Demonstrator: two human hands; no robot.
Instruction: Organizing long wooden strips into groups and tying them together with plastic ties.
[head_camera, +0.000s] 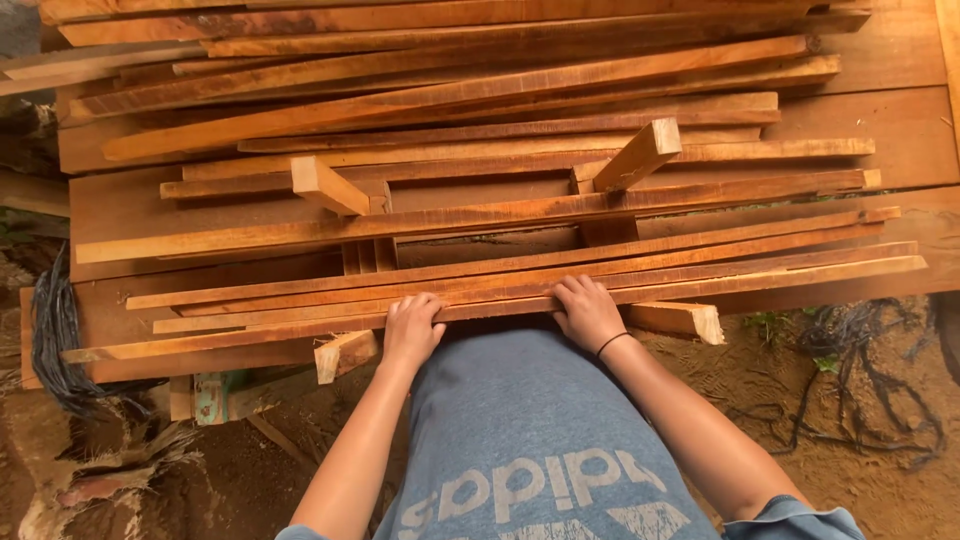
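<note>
— Outdoors, by the look of it: bare brown dirt ground (850, 450) at the bottom, with a dark tangle of cords (55, 340) lying off to the left.

— And the biggest thing?

— That stack of planks (480, 150). Wide boards lie underneath, and long thin reddish strips are laid loosely across them, running left to right and fanning a little. Nothing looks squared up; the ends stick out unevenly on the right.

— What sits on top?

— Two short wooden blocks (640, 152), one toward the left and one toward the right, both tilted. More short offcuts poke out under the near edge.

— Where are the hands?

— Both on the nearest strip (760, 283), the one along the front edge of the stack, right against the person's grey shirt (520, 440). The left hand (412, 328) lies over it with fingers curled down onto the top and close together. The right hand (587, 310), with a thin dark band (612, 343) at the wrist, does the same just beside it, knuckles up.

— Gripping or just resting?

— Fingers hook over the far edge; I cannot tell whether the thumbs close underneath.

— How far along does it look?

— Early, I'd judge. The strip lies flat in the pile, not lifted, and the rest of the strips lie untouched behind it.
</note>
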